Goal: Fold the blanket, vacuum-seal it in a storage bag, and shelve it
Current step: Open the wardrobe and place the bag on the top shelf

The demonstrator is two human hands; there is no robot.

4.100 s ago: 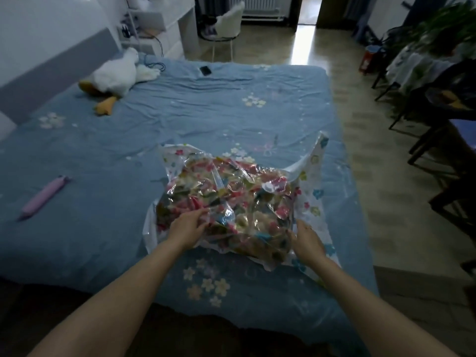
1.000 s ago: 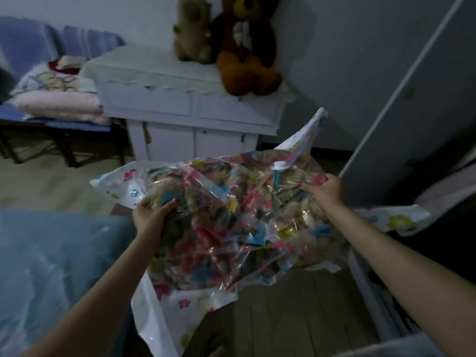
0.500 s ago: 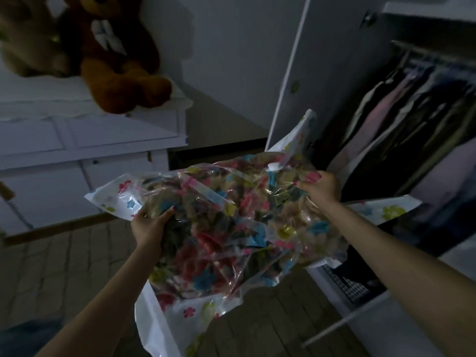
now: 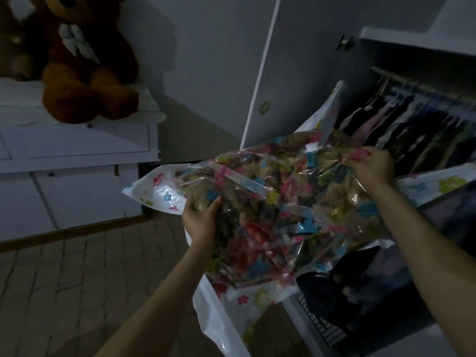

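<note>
From the head camera, the storage bag (image 4: 273,215) is held up in the air in front of an open wardrobe (image 4: 425,140), above the tiled floor (image 4: 64,279). The bag is clear, crinkled plastic with white edges printed with small pink, blue and green flowers. Through the plastic the folded blanket (image 4: 257,228) shows as a compact, lumpy mass in a busy floral pattern of red, pink, blue, yellow and tan. The plastic clings to it in sharp creases. A small white valve (image 4: 312,147) sits on the upper face of the bag, and loose white flaps hang from its lower edge and stick up at its far corner.

The left hand (image 4: 201,215) grips the near left side of the bag, thumb on top and fingers underneath. The right hand (image 4: 371,167) pinches the far right edge, its fingers curled into the plastic.

Inside the wardrobe, dark clothes (image 4: 412,124) hang from a rail, and its white door (image 4: 296,73) stands open. To the left, a brown teddy bear (image 4: 85,70) sits on a white cabinet (image 4: 77,155).
</note>
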